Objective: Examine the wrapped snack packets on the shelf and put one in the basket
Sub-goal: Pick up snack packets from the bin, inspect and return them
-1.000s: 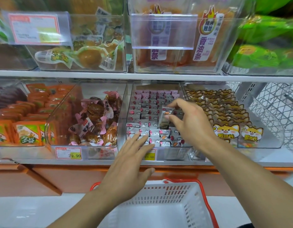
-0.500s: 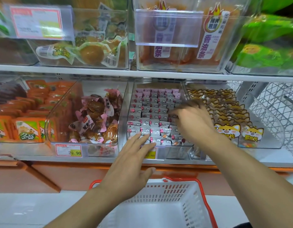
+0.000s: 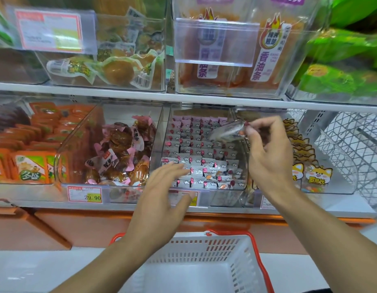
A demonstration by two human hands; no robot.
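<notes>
A clear bin [image 3: 160, 132] on the middle shelf holds rows of small white-and-pink wrapped snack packets [image 3: 206, 163]. My right hand [image 3: 268, 149] is raised above the bin's right side, fingertips pinched on one snack packet [image 3: 226, 131], which is blurred and tilted in the air. My left hand [image 3: 162, 199] hovers open at the bin's front left corner, fingers spread, holding nothing. Below both hands stands a white basket [image 3: 204, 259] with orange handles; its inside shows nothing in it.
Left of the snack bin, another clear bin holds brown pink-wrapped snacks [image 3: 119, 153], then orange packets [image 3: 31, 149]. On the right are dog-print packets [image 3: 310, 172] and a white wire rack [image 3: 352, 140]. The upper shelf [image 3: 183, 98] overhangs closely with more bins. A price tag [image 3: 85, 193] reads 29.90.
My right hand has lifted up out of the bin with one packet pinched in its fingertips. My left hand stays open at the bin's front.
</notes>
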